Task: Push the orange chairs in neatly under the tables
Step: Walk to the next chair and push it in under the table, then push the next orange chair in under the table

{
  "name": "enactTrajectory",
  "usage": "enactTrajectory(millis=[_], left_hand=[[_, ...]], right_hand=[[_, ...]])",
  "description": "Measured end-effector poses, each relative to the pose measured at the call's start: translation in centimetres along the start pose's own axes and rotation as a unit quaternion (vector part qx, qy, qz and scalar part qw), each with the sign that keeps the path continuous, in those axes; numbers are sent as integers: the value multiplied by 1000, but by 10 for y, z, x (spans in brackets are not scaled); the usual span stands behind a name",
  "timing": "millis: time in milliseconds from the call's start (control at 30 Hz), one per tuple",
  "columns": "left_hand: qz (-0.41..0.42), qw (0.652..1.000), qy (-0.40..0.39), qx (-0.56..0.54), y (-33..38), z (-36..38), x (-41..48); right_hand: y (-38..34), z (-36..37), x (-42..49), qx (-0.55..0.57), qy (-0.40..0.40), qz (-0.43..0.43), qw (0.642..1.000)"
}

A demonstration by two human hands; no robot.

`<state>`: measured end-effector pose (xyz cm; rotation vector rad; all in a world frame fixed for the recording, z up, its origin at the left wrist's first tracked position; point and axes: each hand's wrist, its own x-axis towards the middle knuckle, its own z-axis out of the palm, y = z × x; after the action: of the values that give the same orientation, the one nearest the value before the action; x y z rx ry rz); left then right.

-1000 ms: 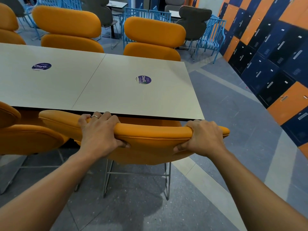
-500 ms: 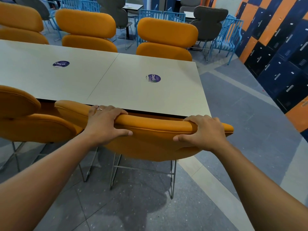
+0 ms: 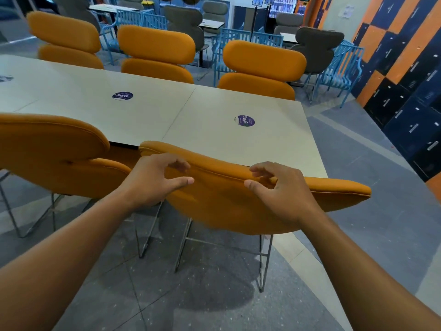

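Left hand (image 3: 155, 182) and right hand (image 3: 281, 189) hover at the rounded, padded orange fabric chair (image 3: 238, 206), blurred fingers (image 3: 180, 164) loosely curled, released; its seat hidden beneath the pale matte worktop (image 3: 202, 120).

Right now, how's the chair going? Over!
Left hand, right hand loose at the chair top, no grip. Backrest up against table edge. Neighbour chair close beside, left; nothing blocking seen.
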<state>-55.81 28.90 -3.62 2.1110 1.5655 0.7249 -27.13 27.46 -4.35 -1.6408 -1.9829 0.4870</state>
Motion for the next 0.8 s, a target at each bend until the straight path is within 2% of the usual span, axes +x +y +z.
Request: enactTrajectory(millis=[300, 600, 800], left_hand=[[-42, 999, 12, 1, -104, -87, -78], [-74, 997, 27, 4, -191, -164, -127], [-86, 995, 54, 11, -237, -196, -126]], right_hand=[[-117, 93, 3, 10, -84, -34, 996], [-211, 166, 21, 42, -103, -50, 993], [-250, 193, 56, 44, -95, -69, 992]])
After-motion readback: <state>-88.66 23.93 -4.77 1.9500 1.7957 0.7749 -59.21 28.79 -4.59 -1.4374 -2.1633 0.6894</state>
